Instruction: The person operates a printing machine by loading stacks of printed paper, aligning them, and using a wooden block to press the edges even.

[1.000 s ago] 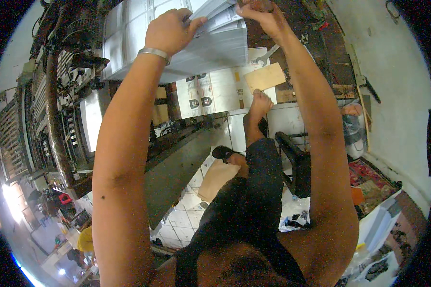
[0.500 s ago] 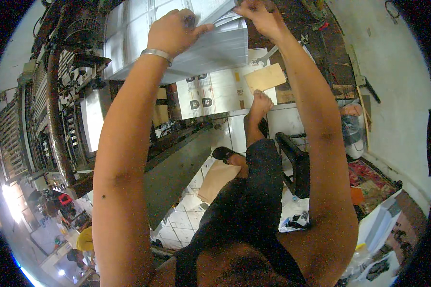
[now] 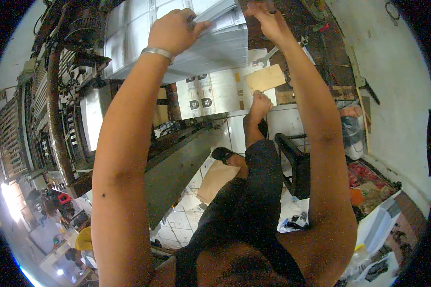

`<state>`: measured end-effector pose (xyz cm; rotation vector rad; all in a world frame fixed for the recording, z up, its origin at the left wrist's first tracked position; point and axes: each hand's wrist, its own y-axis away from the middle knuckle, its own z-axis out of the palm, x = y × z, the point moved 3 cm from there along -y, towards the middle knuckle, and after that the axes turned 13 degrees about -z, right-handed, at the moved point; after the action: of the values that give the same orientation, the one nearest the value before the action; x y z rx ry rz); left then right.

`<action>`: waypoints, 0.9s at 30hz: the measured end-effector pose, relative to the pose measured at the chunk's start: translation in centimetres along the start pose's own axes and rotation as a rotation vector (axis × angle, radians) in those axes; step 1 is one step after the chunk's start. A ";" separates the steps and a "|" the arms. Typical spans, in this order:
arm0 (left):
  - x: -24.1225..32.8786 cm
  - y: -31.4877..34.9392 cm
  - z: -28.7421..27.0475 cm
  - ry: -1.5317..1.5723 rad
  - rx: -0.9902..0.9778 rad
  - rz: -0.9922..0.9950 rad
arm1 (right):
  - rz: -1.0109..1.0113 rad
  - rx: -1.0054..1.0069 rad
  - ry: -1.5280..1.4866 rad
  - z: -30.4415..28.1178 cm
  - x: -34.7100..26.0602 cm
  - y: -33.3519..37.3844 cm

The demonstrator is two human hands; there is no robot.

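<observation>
A thick stack of printed paper sheets (image 3: 201,52) stands at the top of the head view, its layered side facing me. My left hand (image 3: 175,31), with a pale band at the wrist, rests on its near edge. Between that hand's thumb and fingers is the edge of a raised sheaf of sheets (image 3: 218,12), lifted off the layers below. Just right of the stack's far corner, my right hand (image 3: 268,21) is apart from the paper. Its fingers are loosely spread and appear to hold nothing; the view's top edge lies close to them.
A wrench (image 3: 266,57) and a tan rectangular block (image 3: 265,79) lie right of the stack, near a printed white sheet (image 3: 210,98). Machinery with pipes (image 3: 57,95) fills the left. A black stool (image 3: 294,167) stands by my leg. A person in yellow (image 3: 85,239) is far left.
My right hand has drawn away to the right from the corner of the raised sheets. The sheaf's corner has shifted, baring more of the printed sheet beneath. My left hand has stayed in place.
</observation>
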<state>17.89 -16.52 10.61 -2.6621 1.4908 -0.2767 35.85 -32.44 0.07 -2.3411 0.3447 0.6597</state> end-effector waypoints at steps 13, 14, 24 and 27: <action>0.1 0.5 -0.2 -0.005 0.001 0.012 | 0.376 0.126 -0.471 -2.0 -3.2 -0.9; 0.1 0.6 -0.2 -0.005 -0.018 0.004 | 0.282 0.164 -0.478 -2.0 -3.6 -1.2; 0.4 1.9 -2.4 0.087 -0.115 -0.160 | 0.616 0.176 -0.904 -1.8 -4.1 -0.7; 0.2 1.9 -3.3 0.186 -0.056 -0.179 | 0.864 0.234 -1.192 -0.5 -3.7 -1.5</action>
<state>15.81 -17.64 13.58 -2.8886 1.3233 -0.5148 33.56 -31.36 3.21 -1.1462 0.7769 2.0833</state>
